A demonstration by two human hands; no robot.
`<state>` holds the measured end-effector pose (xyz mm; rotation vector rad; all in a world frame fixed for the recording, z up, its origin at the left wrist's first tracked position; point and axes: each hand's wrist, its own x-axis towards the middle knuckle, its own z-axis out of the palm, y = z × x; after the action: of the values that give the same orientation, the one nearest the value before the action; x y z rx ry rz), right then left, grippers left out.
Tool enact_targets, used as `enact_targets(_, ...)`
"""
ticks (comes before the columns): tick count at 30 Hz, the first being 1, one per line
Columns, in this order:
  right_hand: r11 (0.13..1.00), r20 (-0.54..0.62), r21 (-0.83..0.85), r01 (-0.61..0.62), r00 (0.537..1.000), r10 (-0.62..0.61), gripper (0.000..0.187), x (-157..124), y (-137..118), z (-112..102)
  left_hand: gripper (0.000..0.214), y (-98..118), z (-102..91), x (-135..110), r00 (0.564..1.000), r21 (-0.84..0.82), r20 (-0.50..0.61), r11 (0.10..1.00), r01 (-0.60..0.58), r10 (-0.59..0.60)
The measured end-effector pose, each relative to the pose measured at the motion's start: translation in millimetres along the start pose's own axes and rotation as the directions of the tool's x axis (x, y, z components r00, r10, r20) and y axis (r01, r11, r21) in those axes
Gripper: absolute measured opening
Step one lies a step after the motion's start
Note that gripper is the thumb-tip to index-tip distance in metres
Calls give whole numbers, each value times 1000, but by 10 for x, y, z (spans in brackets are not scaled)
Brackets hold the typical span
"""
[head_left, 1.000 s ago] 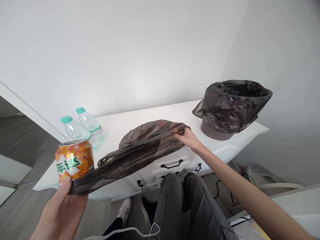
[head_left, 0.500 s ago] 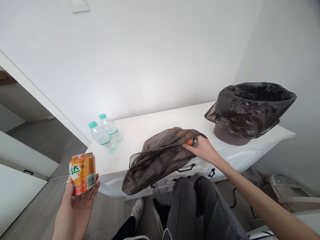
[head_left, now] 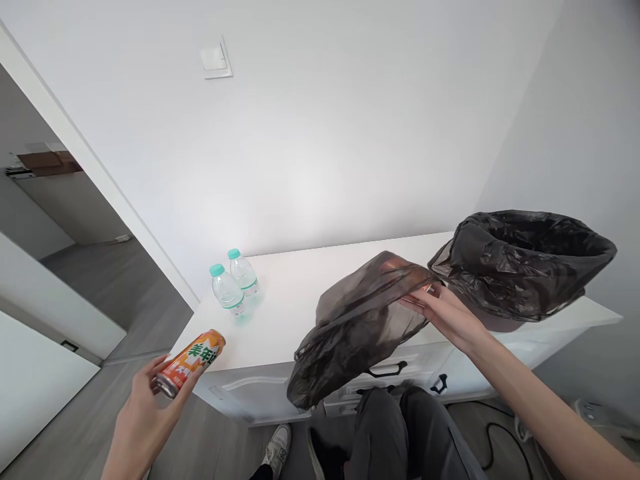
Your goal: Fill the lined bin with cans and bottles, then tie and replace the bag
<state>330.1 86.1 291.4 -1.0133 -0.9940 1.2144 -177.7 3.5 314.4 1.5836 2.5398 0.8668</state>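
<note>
My left hand [head_left: 147, 410] grips an orange soda can [head_left: 193, 360] near its bottom end. The can lies tilted, its top pointing up and right, just over the cabinet's front left edge. My right hand [head_left: 447, 313] reaches into the mouth of a thin, dark plastic bag [head_left: 350, 327]. Its fingers are around a second orange soda can [head_left: 427, 288], mostly hidden by the film and showing as a reddish shape through it. The bag slumps across the front edge of the white cabinet [head_left: 280, 340].
Two clear bottles [head_left: 227, 293] with teal caps stand at the cabinet's left end. A bin [head_left: 530, 273] lined with a black bag stands at the right end. Someone's grey-clad knees [head_left: 383, 420] are below the front drawers. A doorway opens on the left.
The left can has turned from upright to tilted and moved over the cabinet edge. My right hand has pushed its can deeper into the bag. The camera view has shifted left and up.
</note>
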Motion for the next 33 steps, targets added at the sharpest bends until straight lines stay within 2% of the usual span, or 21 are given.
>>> enact_targets(2,996,-62,84,-23,998,28,49,67,60,39,87,142,-39,79,997,84,76,996,-14,8)
enact_targets(4,992,-61,90,-93,993,99,54,58,94,91,89,250,-51,163,990,177,136,983,-52,28)
enact_targets(7,977,-41,25,-214,976,214,59,-78,112,140,89,344,-35,302,979,292,188,947,-132,78)
enact_targets(9,967,-44,-70,-246,969,243,61,-195,139,114,90,384,-10,399,970,335,218,925,-181,111)
enact_targets(13,935,-1,-281,-218,974,226,67,-375,297,-84,96,488,56,563,952,388,285,894,-222,113)
enact_targets(18,909,61,-375,-182,973,221,71,-547,481,-281,102,602,131,675,938,397,324,882,-253,123)
enact_targets(23,910,101,-383,-158,972,211,67,-669,420,-228,109,479,173,811,934,384,350,899,-213,72)
enact_targets(26,915,131,-379,-140,970,203,66,-689,363,-192,105,439,130,867,942,402,332,894,-196,57)
enact_targets(29,909,169,-401,-111,967,192,66,-681,344,-171,95,532,49,869,954,437,290,877,-198,71)
enact_targets(33,899,221,-430,-78,957,189,65,-660,334,-85,91,725,-3,870,947,466,314,857,-221,73)
